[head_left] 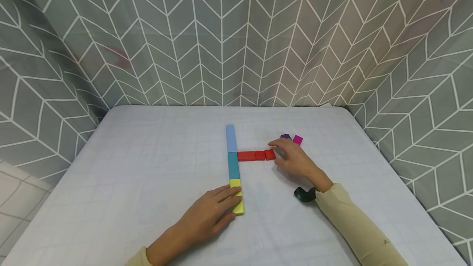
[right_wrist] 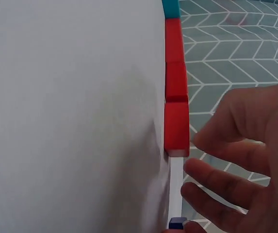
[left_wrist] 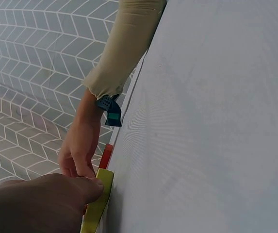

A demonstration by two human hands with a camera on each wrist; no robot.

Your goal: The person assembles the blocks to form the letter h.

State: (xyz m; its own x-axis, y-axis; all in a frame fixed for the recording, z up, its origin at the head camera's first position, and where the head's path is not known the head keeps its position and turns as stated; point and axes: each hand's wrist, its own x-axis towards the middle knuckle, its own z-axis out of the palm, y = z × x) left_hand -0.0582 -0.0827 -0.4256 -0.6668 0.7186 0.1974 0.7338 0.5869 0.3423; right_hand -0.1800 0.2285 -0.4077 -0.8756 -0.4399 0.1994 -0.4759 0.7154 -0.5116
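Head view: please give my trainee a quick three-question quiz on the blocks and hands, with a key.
1. How many red blocks form the side row?
2. True or false: the right hand rests on the yellow part of the column.
3. Fill in: between the light blue part and the yellow lies the ____ part.

Key: 1. Three. 2. False; the left hand does. 3. Teal.
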